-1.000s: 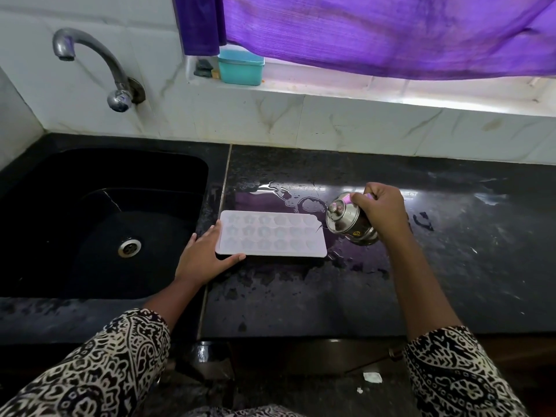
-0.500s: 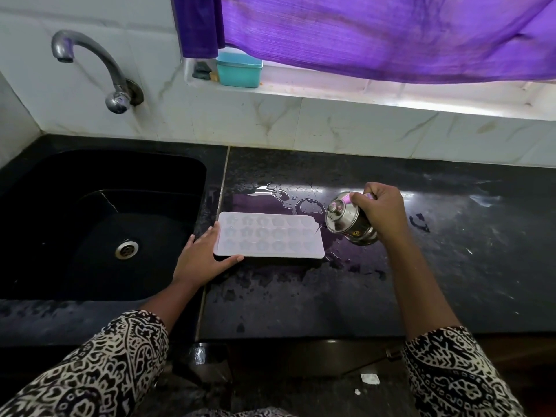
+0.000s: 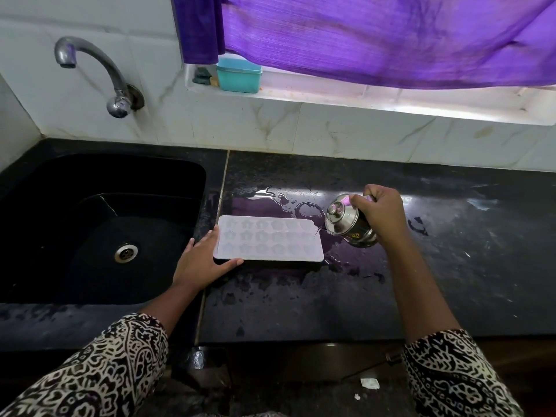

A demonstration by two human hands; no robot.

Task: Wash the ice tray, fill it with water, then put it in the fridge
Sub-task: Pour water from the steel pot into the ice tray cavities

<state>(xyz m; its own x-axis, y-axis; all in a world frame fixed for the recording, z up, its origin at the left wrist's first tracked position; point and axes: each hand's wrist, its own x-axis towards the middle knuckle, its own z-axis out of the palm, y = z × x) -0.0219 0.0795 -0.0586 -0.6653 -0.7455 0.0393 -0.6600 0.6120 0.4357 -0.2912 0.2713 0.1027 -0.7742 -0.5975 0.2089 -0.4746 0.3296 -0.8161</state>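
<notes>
Head view, the only one. Ice tray (image 3: 268, 239) lies flat on the dark bench (image 3: 301, 302), just right of the black sink (image 3: 99, 224), long side running left to right. Left hand (image 3: 201, 263) rests open and flat at the tray's near-left corner, thumb along the near edge, fingers up the left end: steadying, not gripping. Right hand (image 3: 379, 212) is wrapped around a small lidded steel pot (image 3: 349, 221), tipped leftward toward the tray's far-right corner; a thin stream of water (image 3: 318, 232) runs from the pot's lip onto that corner. Tray pockets are flower-shaped; too pale to tell which hold water and which are dry. Puddles (image 3: 288, 203) sit on the bench beyond the tray and around its right end, so some water has spilled or splashed. Tap (image 3: 90, 70) over the sink shows no flow. Judgement on progress: washing looks finished, since the tray is out of the sink and being filled; filling is under way, extent unknown. Left to do: finish the pockets, set the pot down, lift the tray level and carry it to the fridge, which is not in view. Teal box (image 3: 239, 75) on the window ledge and purple curtain (image 3: 376, 37) play no part.
</notes>
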